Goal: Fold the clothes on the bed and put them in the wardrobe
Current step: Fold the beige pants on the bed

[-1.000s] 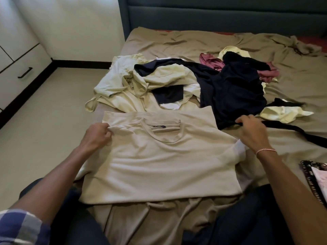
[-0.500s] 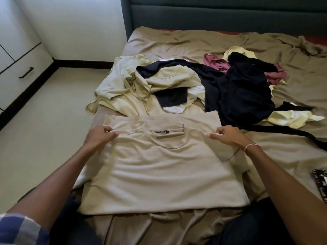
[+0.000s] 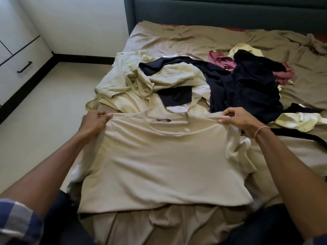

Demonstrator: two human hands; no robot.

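Hands, two: left hand (image 3: 95,123) and right hand (image 3: 242,121) each pinch one beige T-shirt (image 3: 164,165) (shoulders).

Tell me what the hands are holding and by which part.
The beige T-shirt, by its shoulders: the left hand grips one shoulder edge and the right hand pinches the other.

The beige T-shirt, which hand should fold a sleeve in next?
Probably the right hand: it pinches the beige T-shirt at the shoulder beside its bunched sleeve. The left hand pinches the other shoulder.
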